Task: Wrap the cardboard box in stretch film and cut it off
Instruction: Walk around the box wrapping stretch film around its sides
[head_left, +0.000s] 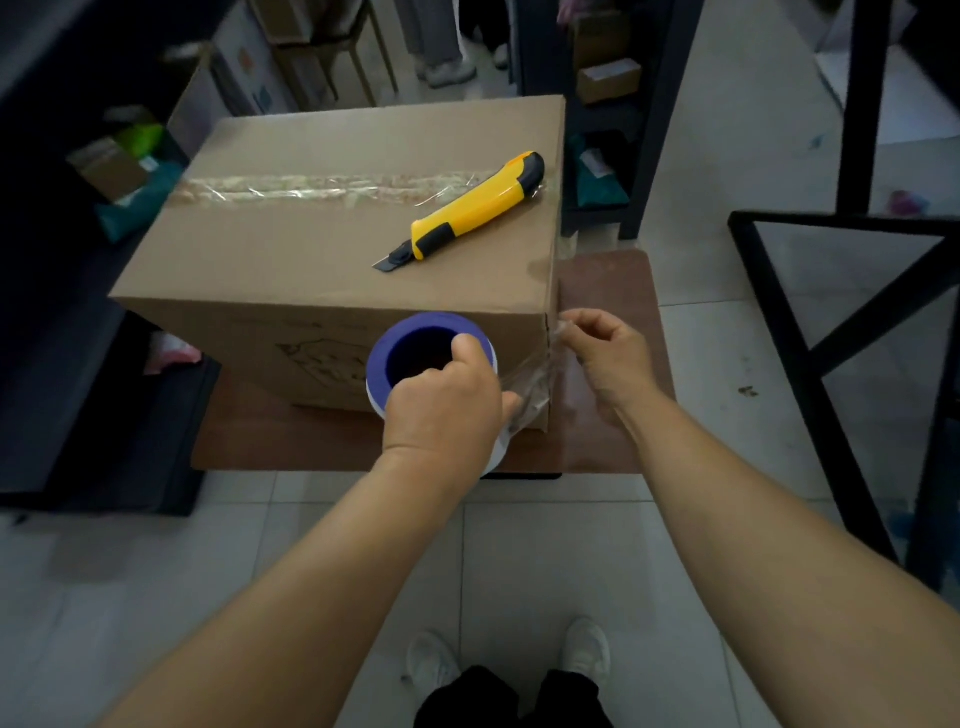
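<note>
Head view: cardboard box (343, 244), brown corrugated board, stiff and square-edged, standing on a low reddish-brown counter (608, 291) over pale floor tiles. Its top seam is sealed with clear tape.

Stretch film roll (415, 358), purple-rimmed hollow core, upright against the box's near face. The left hand (447, 405) is closed around it, thumb hooked over the rim. It probably handles best by the rigid core.

Film tail (535, 384), thin, clear, crinkled and likely clingy and easily torn, drawn across the near right box corner. The right hand (605, 353) pinches its free end in its fingertips.

Utility knife (467, 213), yellow and black plastic, blade tip exposed, lying loose and diagonal on the box top. It should be picked up by the handle.
</note>
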